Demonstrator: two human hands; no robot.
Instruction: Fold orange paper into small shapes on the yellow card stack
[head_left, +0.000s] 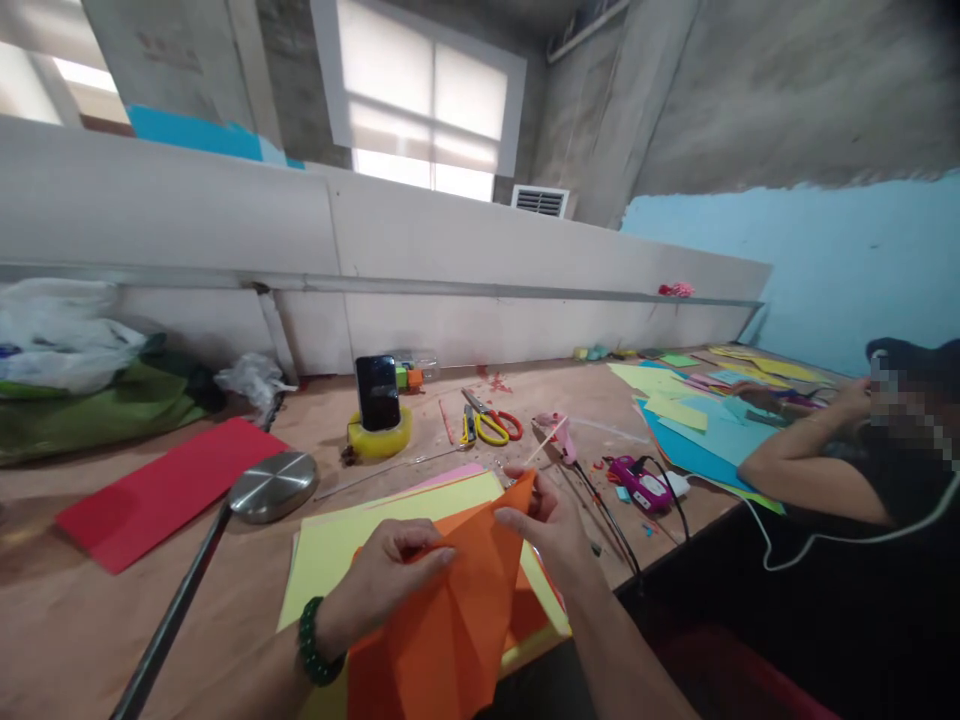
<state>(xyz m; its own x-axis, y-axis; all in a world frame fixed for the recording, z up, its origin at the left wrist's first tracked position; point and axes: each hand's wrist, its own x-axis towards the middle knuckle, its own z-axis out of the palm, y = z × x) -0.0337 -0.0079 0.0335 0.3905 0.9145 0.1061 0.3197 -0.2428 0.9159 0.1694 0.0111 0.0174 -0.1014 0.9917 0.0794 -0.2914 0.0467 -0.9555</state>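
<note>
A folded orange paper [450, 610] is held up over a stack of yellow and pink sheets [352, 540] on the brown table. My left hand [390, 575], with a green bead bracelet on the wrist, pinches the paper's left fold. My right hand [547, 525] grips the paper near its upper pointed tip. Both hands are closed on the paper.
A red sheet [165, 490] and a metal lamp base [274, 485] lie to the left. A phone leans on a yellow tape roll [379, 435]. Scissors [491, 420], a pink glue gun [641, 485] and cables lie ahead. A seated person [847, 470] leans on coloured papers at right.
</note>
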